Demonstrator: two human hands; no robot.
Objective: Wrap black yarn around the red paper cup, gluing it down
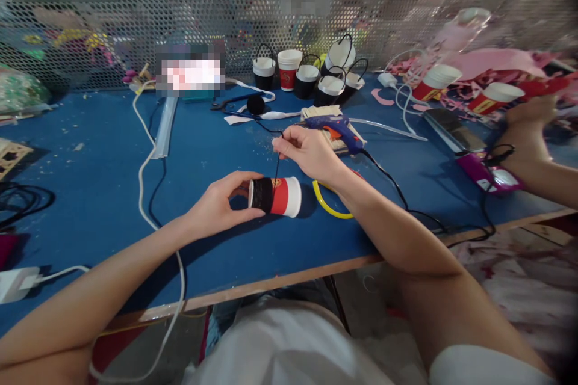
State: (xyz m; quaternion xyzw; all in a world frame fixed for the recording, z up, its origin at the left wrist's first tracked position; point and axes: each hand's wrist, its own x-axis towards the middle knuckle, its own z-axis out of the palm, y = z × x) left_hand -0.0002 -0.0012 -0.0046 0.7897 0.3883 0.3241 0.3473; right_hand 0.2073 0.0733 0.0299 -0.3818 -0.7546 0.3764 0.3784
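My left hand (226, 200) is closed round the end of a red and white paper cup (286, 197) lying on its side. Black cord (261, 195) is wound in a band about that end of the cup. Above the cup, my right hand (304, 147) pinches the loose length of black cord (277, 169) between thumb and fingertips and holds it taut. From there the cord leads back to a small black ball of cord (255, 104). Just behind my right hand lies a blue glue gun (336, 127) on a pale block.
Several black-wrapped cups with handles (308, 79) stand at the back beside a plain red cup (289, 69). A yellow ring (332, 201) lies right of my cup. White cable (143, 192) crosses the left. Another person's arm (533, 144) rests at the right, near tilted red cups (497, 98).
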